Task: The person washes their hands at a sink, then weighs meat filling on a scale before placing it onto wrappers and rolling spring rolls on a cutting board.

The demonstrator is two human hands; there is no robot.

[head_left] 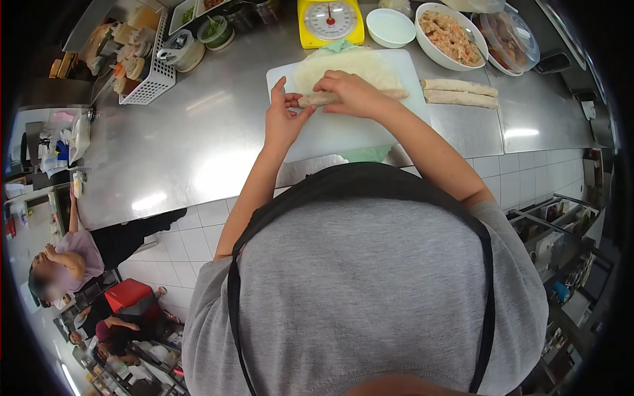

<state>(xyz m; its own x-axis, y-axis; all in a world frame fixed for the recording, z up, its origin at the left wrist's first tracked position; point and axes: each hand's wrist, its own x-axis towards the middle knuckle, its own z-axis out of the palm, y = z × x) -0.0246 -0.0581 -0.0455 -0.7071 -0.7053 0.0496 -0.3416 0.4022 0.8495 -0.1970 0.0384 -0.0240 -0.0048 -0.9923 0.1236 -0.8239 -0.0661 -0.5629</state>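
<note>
On the white cutting board (406,125) lies a long, pale spring roll (317,99), along the near edge of thin wrapper sheets (356,63). My left hand (284,122) is closed at the roll's left end, thumb on the near side, one finger pointing up and away. Curved over the roll's middle, my right hand (353,96) grips it with fingertips and thumb. The roll's right end shows past my right wrist; my fingers hide part of it. Two finished-looking rolls (460,94) lie side by side just right of the board.
Behind the board stand a yellow scale (330,21), a pale bowl (391,28) and a white bowl of filling (452,36). A lidded container (507,41) is at far right. At left are a white basket (143,84) and a jug (180,53). Other people appear lower left.
</note>
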